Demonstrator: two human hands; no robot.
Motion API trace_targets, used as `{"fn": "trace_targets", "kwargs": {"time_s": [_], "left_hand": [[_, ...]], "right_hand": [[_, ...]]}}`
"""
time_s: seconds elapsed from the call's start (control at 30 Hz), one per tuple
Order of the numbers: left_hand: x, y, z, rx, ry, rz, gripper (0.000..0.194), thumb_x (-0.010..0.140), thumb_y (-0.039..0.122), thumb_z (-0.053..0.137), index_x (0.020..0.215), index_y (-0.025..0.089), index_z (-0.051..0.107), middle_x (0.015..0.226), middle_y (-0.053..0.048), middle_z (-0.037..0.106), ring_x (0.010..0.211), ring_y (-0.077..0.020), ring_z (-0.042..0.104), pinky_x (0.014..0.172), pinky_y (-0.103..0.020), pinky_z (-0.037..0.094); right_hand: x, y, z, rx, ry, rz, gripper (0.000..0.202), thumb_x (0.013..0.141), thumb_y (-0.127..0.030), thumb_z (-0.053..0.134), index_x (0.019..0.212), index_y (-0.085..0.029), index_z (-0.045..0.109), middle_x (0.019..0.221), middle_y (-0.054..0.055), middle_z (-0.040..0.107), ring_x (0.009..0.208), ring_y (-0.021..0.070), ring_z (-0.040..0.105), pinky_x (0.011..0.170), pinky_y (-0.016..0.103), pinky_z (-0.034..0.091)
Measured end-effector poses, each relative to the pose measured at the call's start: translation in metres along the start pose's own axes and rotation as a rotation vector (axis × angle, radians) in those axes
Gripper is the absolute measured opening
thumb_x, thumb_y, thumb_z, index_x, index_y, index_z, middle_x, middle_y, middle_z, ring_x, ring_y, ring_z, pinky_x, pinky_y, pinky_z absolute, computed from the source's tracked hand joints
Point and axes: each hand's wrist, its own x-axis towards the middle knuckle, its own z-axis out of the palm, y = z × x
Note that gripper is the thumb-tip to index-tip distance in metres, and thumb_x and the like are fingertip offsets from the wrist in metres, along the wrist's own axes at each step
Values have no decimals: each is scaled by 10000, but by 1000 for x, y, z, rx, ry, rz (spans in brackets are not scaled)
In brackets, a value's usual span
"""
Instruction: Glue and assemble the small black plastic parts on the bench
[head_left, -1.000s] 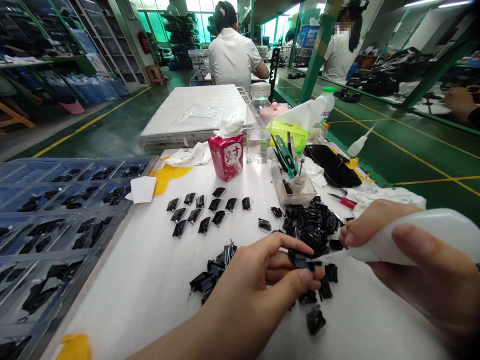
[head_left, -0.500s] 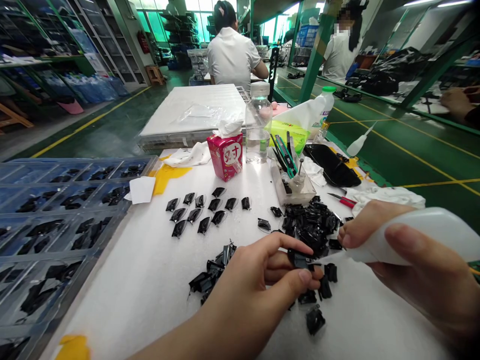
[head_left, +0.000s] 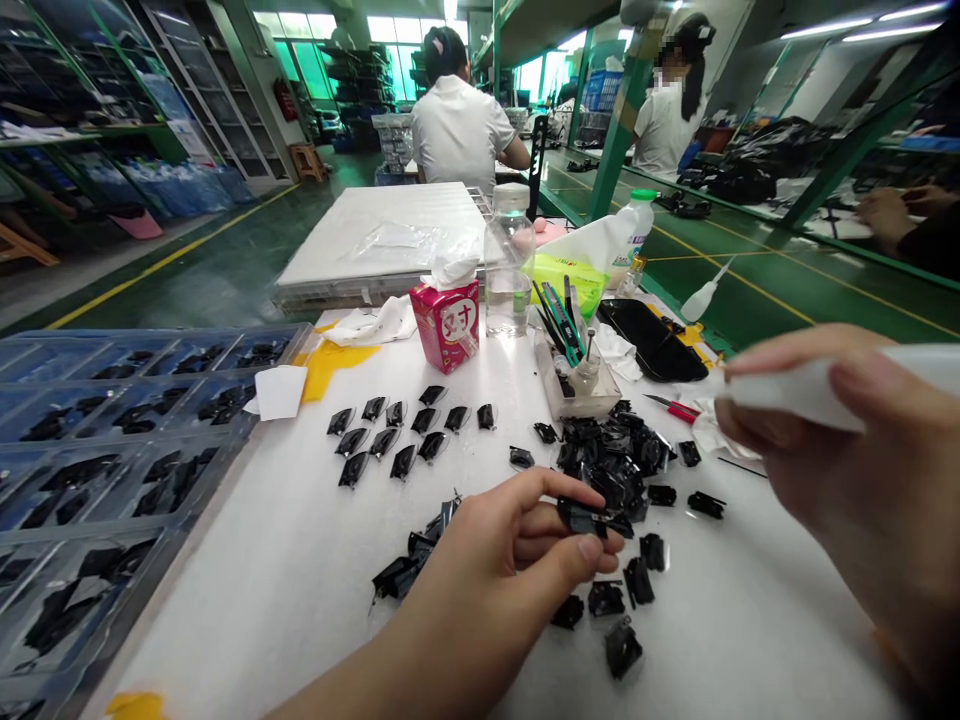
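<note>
A small black plastic part (head_left: 581, 516) is pinched between the thumb and fingers of my left hand (head_left: 517, 560), low over the white table mat (head_left: 285, 560). My right hand (head_left: 862, 450) is wrapped round a white squeeze bottle (head_left: 915, 375) at the right edge, apart from the black part. A heap of glossy black parts (head_left: 615, 465) lies just beyond my left hand, with several loose ones to its right and nearer. Another pile (head_left: 420, 550) is partly hidden behind my left wrist. Several black pieces with clear film (head_left: 385, 441) lie spread out farther left.
A compartment tray (head_left: 150, 470) of black parts fills the left side. Farther back stand a red tissue box (head_left: 446, 325), a clear bottle (head_left: 508, 290) and a tool holder (head_left: 577, 385). Red-handled tweezers (head_left: 679, 408) lie at the right. Two people in white sit beyond.
My right hand has drawn the white bottle up and to the right, away from the black part in my left hand. The view has shifted slightly.
</note>
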Motion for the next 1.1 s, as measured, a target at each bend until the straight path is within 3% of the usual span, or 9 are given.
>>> {"fn": "trace_targets", "kwargs": {"time_s": [0.07, 0.17, 0.3, 0.53, 0.63, 0.77, 0.83, 0.97, 1.1], "left_hand": [[1, 2, -3, 33, 18, 7, 192, 868, 255, 668, 1026, 175, 591, 892, -62, 754, 984, -218, 709, 857, -307, 532], [3, 6, -7, 69, 51, 34, 198, 884, 238, 644, 1053, 160, 578, 927, -80, 757, 974, -212, 711, 869, -308, 530], [6, 11, -14, 94, 81, 82, 194, 901, 240, 624, 1064, 149, 571, 918, -76, 753, 1010, -223, 702, 889, -318, 538], [16, 19, -29, 156, 191, 159, 216, 894, 239, 643, 1068, 128, 577, 1000, -96, 754, 1009, -204, 701, 928, -335, 540], [19, 20, -36, 193, 224, 210, 193, 892, 219, 638, 1052, 121, 594, 979, -93, 757, 999, -205, 702, 919, -341, 540], [19, 19, -39, 202, 211, 210, 132, 896, 157, 615, 1021, 119, 600, 927, -93, 764, 962, -193, 710, 863, -321, 556], [18, 19, -39, 203, 196, 205, 116, 897, 126, 600, 1013, 116, 598, 916, -98, 764, 946, -185, 714, 853, -313, 558], [18, 16, -38, 222, 151, 213, 116, 900, 110, 580, 1015, 113, 594, 923, -108, 762, 917, -175, 715, 840, -308, 562], [18, 12, -38, 290, 96, 232, 116, 886, 138, 592, 1002, 132, 600, 900, -88, 765, 853, -174, 717, 812, -324, 565]], "right_hand": [[19, 11, -7, -68, 64, -21, 160, 855, -409, 643, 954, -329, 739, 730, 13, 648, 674, 199, 539, 647, 348, 439], [45, 39, -15, -333, -94, 53, 413, 855, -406, 640, 1261, -344, 602, 1111, 13, 702, 1062, 258, 597, 883, 386, 463], [61, 74, -9, -418, -256, 79, 322, 842, -380, 618, 1109, -208, 669, 1100, 83, 709, 967, 274, 660, 824, 398, 514], [75, 104, 7, -573, -209, -48, 288, 778, -274, 649, 1046, -171, 668, 804, 60, 673, 746, 231, 610, 747, 395, 474], [75, 101, 1, -559, -133, -110, 389, 725, -281, 707, 1092, -188, 620, 843, 64, 644, 772, 242, 594, 740, 386, 473], [65, 75, 2, -483, 103, -246, 375, 736, -361, 718, 1050, -232, 561, 895, 50, 560, 792, 225, 533, 736, 390, 448], [57, 62, 11, -405, 78, -254, 274, 776, -392, 684, 990, -243, 599, 800, 16, 543, 710, 190, 519, 676, 364, 441], [49, 52, 32, -281, -124, -175, 175, 744, -367, 738, 826, -225, 679, 719, 7, 606, 652, 160, 557, 599, 319, 436], [51, 50, 30, -205, -4, -250, 189, 773, -351, 748, 726, -252, 594, 696, -4, 582, 628, 165, 543, 596, 332, 416]]}}
